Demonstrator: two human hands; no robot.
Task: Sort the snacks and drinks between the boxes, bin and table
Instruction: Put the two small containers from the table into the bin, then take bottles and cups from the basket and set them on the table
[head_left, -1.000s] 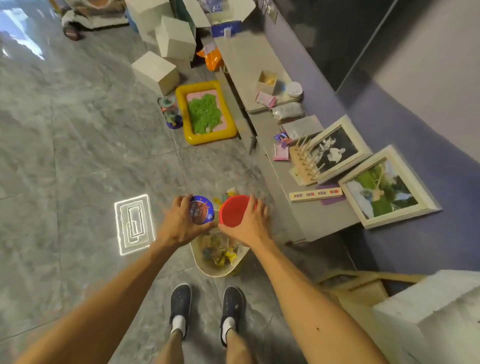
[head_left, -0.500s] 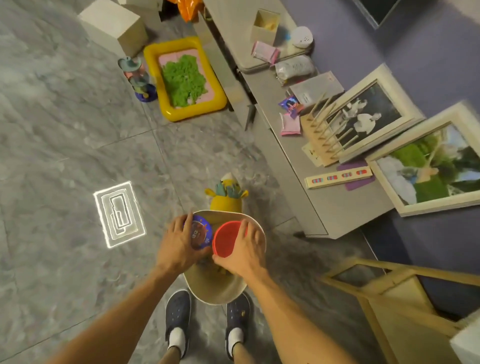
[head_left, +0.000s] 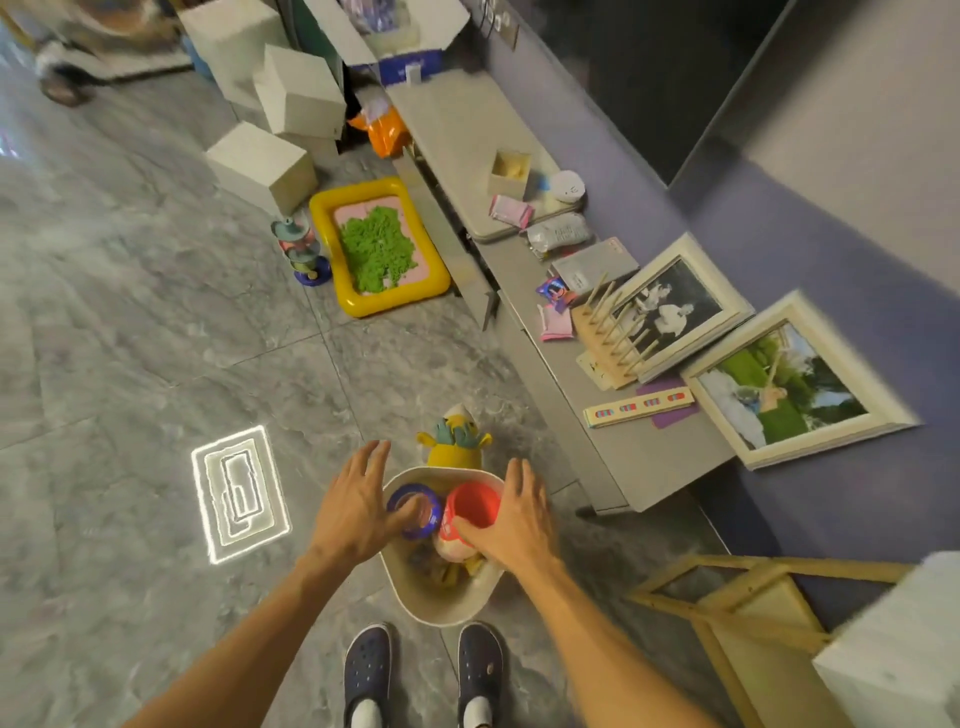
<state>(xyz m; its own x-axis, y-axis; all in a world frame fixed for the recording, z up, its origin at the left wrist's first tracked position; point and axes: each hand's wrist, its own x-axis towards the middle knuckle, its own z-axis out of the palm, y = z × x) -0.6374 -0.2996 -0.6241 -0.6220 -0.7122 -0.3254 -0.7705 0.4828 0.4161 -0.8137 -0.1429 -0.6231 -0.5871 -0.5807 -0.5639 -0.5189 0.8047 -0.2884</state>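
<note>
Grey stone floor (head_left: 130, 312) is catching a white glare far left, w/ white boxes (head_left: 260, 161) sitting at the back. L hand (head_left: 358, 504) is hovering over the left edge of the bin (head_left: 441, 613), fingers splayed wide and straight, gripping nothing. Its thumb is lying over the blue-lid cup (head_left: 415, 512). Well beyond it, a yellow tray (head_left: 395, 302) w/ green sand is lying on the floor.

Blue-lid cup is sitting inside the cream bin, atop other snacks, right beside the red-lid cup (head_left: 472, 506). Can't tell if the two are touching. Bin is standing on the floor just ahead of the person's shoes (head_left: 366, 670). A yellow plush (head_left: 457, 447) is lying just past the bin's far rim.

R hand (head_left: 514, 519) is hanging over the bin's right side, fingers open and straight, thumb resting by the red-lid cup, not curling round it. Further right, the grey table (head_left: 660, 462) is running along the wall, carrying snack packets (head_left: 511, 210) and two framed photos (head_left: 670, 306).
</note>
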